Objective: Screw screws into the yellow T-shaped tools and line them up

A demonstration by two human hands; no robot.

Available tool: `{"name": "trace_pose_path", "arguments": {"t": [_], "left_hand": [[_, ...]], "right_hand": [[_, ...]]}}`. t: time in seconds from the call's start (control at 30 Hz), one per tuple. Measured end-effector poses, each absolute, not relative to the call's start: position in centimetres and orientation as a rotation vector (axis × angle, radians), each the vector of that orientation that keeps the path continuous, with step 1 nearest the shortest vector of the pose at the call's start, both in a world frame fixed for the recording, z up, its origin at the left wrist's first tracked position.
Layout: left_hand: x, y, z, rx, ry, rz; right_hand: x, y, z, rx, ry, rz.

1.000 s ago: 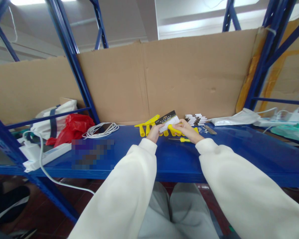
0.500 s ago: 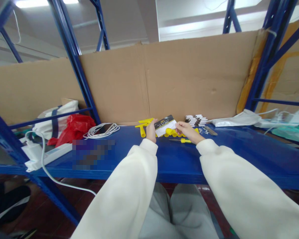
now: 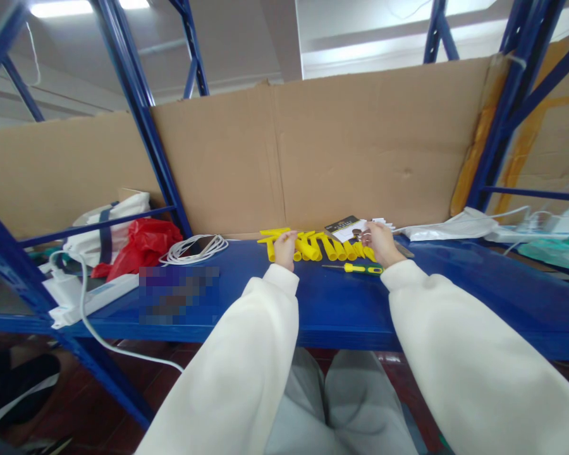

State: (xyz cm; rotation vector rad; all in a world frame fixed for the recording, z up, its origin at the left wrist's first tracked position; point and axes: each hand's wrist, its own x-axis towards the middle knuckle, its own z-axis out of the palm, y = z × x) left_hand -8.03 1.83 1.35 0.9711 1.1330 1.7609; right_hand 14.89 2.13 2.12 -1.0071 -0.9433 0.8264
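My right hand (image 3: 380, 242) pinches a black-and-white printed card (image 3: 345, 228) by its right end, near the back of the blue shelf. Below that card lies a row of yellow T-shaped plastic pieces (image 3: 329, 248) with round hollow ends. My left hand (image 3: 285, 250) hovers at the left part of this row, its fingers loosely bent and no card in them. In front of the row rests a screwdriver (image 3: 358, 268) with a yellow and green handle, its shaft pointing left. Partly hidden behind my right hand are stacked white-and-dark cards (image 3: 385, 224).
A coiled white cable (image 3: 192, 249), a red plastic bag (image 3: 145, 243) and a white power strip (image 3: 97, 297) lie to the left. At the right are a white plastic bag (image 3: 448, 226) and a flat metal piece (image 3: 404, 250). A cardboard panel (image 3: 341, 151) closes off the back.
The card has moved right and back in my right hand, toward the stacked cards. My left hand has let go of it and shifted slightly left, uncovering more yellow pieces.
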Motion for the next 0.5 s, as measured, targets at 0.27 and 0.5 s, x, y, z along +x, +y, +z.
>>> {"name": "trace_pose_path", "arguments": {"t": [0.27,0.5], "left_hand": [[-7.0,1.3,1.3,0.933,1.084,1.669],[-5.8,-0.8,2.0,0.998,1.055,1.459]], "right_hand": [[21.4,2.7,2.9,-1.195,-0.594,0.748],[23.1,5.2,4.6,-1.183,-0.643,0.631]]}}
